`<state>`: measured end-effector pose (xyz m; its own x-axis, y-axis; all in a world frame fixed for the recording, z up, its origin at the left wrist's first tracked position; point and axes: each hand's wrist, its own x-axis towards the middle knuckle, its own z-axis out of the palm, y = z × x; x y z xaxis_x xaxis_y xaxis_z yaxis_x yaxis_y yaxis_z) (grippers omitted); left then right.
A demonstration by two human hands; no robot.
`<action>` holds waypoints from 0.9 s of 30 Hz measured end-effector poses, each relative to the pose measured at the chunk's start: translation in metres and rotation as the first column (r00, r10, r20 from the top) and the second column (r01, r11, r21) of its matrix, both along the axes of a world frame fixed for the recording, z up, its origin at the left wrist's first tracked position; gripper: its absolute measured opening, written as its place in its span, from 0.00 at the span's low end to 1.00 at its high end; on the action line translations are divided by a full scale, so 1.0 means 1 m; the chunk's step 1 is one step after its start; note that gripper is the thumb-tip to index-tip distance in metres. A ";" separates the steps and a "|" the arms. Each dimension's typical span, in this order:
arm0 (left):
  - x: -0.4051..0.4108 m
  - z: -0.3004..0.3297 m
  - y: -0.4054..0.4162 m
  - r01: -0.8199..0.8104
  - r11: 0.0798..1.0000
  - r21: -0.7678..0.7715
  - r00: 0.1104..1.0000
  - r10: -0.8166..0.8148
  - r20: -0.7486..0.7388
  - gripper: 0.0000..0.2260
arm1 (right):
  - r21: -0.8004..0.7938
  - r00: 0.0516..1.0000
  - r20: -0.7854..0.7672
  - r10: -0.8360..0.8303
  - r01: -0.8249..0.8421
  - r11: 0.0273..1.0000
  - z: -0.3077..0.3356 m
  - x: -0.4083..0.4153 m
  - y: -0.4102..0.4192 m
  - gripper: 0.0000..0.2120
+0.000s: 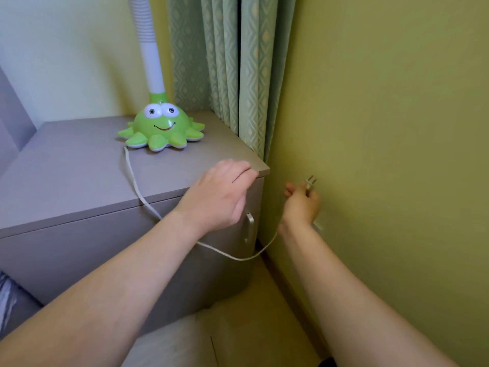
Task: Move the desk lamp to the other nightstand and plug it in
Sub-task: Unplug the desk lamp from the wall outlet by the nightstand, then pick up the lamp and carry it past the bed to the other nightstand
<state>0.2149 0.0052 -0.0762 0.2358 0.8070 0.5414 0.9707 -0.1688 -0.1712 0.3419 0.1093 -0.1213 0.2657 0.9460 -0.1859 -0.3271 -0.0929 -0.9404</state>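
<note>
The desk lamp has a green octopus-shaped base with a white ribbed neck and stands upright on the grey nightstand. Its white cord runs off the front edge, passes under my left forearm and sags toward my right hand. My right hand is closed around the plug, whose two prongs point up toward the green wall. A pale wall socket shows just below that hand, mostly hidden. My left hand hovers over the nightstand's front right corner, fingers loosely curled, holding nothing.
Patterned green curtains hang behind the nightstand's right side. A metal drawer handle sits on the nightstand front. The green wall is close on the right, with a narrow floor strip between it and the furniture. A padded headboard is at left.
</note>
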 end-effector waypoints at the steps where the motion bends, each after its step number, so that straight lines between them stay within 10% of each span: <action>1: -0.003 0.010 0.001 -0.033 0.997 0.068 0.998 0.030 0.055 0.18 | 0.086 0.998 0.054 0.024 -0.028 0.996 0.014 -0.006 0.002 0.10; 7: -0.051 0.051 0.010 -0.352 0.932 0.089 0.817 0.259 0.515 0.19 | 0.418 0.935 0.309 0.175 -0.299 0.858 0.076 -0.045 0.004 0.11; 18: -0.131 0.111 0.043 -0.562 0.799 -0.214 0.277 0.425 0.861 0.23 | 0.400 0.755 0.416 0.507 -0.652 0.644 0.145 -0.128 0.031 0.08; 27: -0.140 0.182 0.060 -0.572 0.755 -0.321 0.282 0.548 0.787 0.22 | 0.203 0.699 0.394 0.597 -0.699 0.685 0.216 -0.150 0.035 0.10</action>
